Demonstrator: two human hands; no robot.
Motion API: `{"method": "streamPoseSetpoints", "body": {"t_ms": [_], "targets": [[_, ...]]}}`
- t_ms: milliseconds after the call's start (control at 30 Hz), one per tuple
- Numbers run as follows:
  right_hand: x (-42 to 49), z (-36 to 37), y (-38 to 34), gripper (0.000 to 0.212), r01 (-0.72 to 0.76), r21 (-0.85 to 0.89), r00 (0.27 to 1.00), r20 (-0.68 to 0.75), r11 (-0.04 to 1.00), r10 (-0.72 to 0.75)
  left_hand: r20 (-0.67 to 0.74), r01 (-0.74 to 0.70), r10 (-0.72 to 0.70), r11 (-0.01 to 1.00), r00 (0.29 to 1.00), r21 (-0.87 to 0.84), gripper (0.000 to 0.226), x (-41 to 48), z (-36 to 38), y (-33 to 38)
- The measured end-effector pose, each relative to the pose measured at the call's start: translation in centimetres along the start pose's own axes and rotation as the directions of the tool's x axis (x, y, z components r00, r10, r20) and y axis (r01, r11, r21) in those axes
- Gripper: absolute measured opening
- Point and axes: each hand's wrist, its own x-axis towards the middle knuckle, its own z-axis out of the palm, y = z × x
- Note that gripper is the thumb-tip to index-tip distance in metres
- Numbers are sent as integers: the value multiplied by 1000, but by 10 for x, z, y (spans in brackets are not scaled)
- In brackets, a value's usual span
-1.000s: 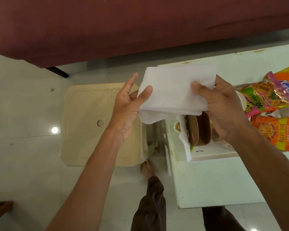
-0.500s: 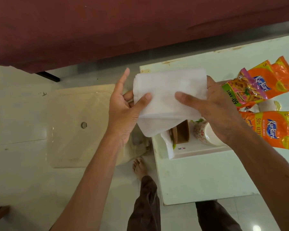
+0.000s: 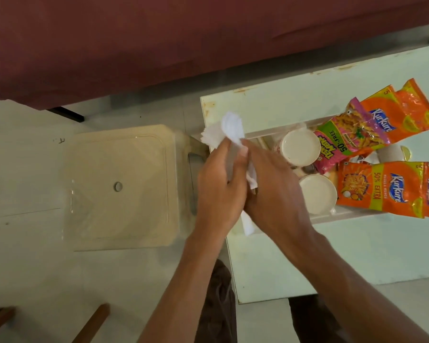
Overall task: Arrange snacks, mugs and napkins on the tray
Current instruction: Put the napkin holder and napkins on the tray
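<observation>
Pale-green table (image 3: 307,256): left hand (image 3: 221,189) pinches folded white paper napkin (image 3: 230,127) over cream plastic tray (image 3: 344,215), probably to tuck it in; right hand (image 3: 275,194) grip, can't tell.

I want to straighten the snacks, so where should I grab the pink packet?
I'd pinch the pink packet by its flat sealed end nearest the upper mug, coming from the left. That end lies on top, uncovered; its other end overlaps the far orange packet.

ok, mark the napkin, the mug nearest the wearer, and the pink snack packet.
napkin (image 3: 230,127): head view, bunched white upper end.
nearest mug (image 3: 316,194): head view, middle of its round cream face.
pink snack packet (image 3: 344,141): head view, middle of its printed front.
</observation>
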Motion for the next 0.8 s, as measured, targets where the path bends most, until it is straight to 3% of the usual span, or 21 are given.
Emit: {"method": "streamPoseSetpoints", "body": {"t_ms": [67, 133, 233, 333, 433, 600, 800], "targets": [[-8, 7, 1, 42, 67, -6, 996, 62, 998, -67, 0, 98, -99, 988, 995, -123, 52, -2, -1, 3], [-16, 12, 4, 56, 29, -59, 988, 150, 998, -20, -40, 122, -127, 986, 991, -112, 58, -1, -4, 3], [-31, 21, 5, 72, -28, -96, 996, 78, 995, 36, -52, 114, -116, 993, 992, -39, 62, 4, -9, -2], [-40, 30, 6, 77, -119, -91, 993, 4, 989, 120, 53, 60, -63, 996, 997, 64, 74, 2, -9, -7], [-49, 37, 12, 67, -166, -8, 984, -66, 986, 165, 95, 35, -47, 992, 994, 120, 72, -3, -6, -8], [-56, 41, 22, 52, -213, 89, 948, -221, 973, 227, 22, 46, -54, 963, 998, 265, 73, 19, 3, -15], [-60, 43, 37, 44, -309, 91, 916, -240, 947, 322, 8, 67, -76, 924, 997, 378, 66, 55, 25, -18]]}}
